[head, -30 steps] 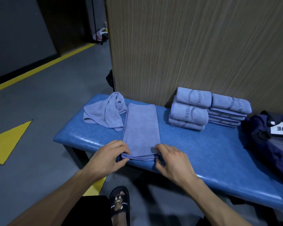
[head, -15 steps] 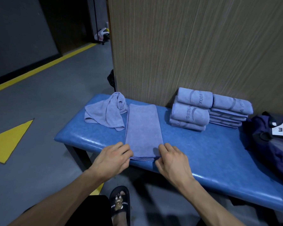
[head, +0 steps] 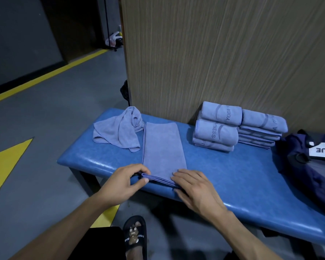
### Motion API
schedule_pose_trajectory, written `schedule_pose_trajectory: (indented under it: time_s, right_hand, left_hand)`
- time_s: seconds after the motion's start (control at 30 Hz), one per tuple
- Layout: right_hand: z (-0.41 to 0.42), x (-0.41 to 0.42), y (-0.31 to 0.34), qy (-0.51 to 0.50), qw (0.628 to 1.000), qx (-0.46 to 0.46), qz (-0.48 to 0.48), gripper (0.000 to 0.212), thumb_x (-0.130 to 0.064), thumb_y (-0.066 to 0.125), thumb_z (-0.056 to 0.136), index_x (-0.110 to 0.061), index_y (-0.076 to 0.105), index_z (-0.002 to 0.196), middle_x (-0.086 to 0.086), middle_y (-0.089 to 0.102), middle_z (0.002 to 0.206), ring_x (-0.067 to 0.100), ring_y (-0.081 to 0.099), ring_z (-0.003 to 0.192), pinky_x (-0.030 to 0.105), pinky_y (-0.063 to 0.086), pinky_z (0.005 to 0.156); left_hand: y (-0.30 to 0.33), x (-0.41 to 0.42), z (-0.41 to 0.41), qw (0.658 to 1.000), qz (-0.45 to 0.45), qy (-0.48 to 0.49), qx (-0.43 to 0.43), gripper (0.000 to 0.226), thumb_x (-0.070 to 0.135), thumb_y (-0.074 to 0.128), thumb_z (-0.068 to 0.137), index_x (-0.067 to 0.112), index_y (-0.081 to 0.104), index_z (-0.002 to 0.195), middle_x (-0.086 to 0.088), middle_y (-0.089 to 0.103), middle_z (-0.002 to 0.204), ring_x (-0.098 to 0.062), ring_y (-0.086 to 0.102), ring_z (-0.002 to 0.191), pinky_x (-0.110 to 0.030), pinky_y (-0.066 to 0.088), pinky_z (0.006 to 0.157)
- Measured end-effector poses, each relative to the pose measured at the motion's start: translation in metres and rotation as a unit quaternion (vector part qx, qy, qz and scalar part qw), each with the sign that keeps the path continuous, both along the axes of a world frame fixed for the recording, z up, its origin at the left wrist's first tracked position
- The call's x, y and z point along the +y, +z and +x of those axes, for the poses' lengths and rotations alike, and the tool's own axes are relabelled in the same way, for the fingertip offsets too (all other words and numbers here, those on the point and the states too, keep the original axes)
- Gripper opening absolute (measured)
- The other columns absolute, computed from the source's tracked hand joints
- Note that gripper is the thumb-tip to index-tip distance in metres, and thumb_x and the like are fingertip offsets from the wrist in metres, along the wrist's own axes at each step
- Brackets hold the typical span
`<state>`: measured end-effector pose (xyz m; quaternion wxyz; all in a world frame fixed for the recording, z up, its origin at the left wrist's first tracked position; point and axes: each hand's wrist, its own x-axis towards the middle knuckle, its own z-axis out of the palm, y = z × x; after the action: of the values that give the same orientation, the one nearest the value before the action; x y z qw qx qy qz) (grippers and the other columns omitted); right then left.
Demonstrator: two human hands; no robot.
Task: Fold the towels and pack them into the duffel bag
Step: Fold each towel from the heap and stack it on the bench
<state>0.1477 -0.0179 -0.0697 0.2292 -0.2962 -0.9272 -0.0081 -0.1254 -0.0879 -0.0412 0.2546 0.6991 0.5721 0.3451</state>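
A lavender towel, folded into a long strip, lies on the blue padded bench. My left hand pinches its near left corner between thumb and fingers. My right hand grips the near right corner, fingers on top and thumb below. A crumpled towel lies to the left of the strip. Two stacks of folded towels stand against the wood panel. The navy duffel bag sits at the bench's right end, cut off by the frame edge.
A wood-grain panel rises behind the bench. Grey floor with yellow markings spreads to the left. My foot in a black slipper stands in front of the bench.
Both hands have closed on the near corners of the strip; its near edge is lifted slightly off the bench.
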Motion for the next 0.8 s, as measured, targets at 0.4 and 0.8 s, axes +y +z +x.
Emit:
schedule_pose_trajectory:
  time_s: [0.4,0.8]
  right_hand:
    - [-0.010,0.025,0.026,-0.100,0.942,0.156,-0.280,0.013,-0.031,0.066,0.097,-0.024,0.075,0.092,-0.018,0.071,0.079,-0.003,0.063,0.075,0.016,0.046,0.073]
    - [-0.024,0.042,0.019,-0.199,0.912,0.170,-0.317,0.027,-0.041,0.063,0.096,-0.023,0.069,0.077,-0.008,0.066,0.066,0.013,0.057,0.067,0.035,0.048,0.069]
  left_hand:
    - [-0.007,0.020,0.002,0.987,-0.104,0.095,-0.075,0.019,0.029,0.057,0.103,0.023,0.067,0.088,0.015,0.062,0.068,-0.005,0.055,0.062,-0.037,0.049,0.070]
    - [-0.006,0.037,0.015,0.978,-0.111,0.177,0.023,0.033,0.036,0.048,0.104,0.017,0.057,0.078,0.003,0.057,0.064,-0.012,0.055,0.065,-0.041,0.049,0.075]
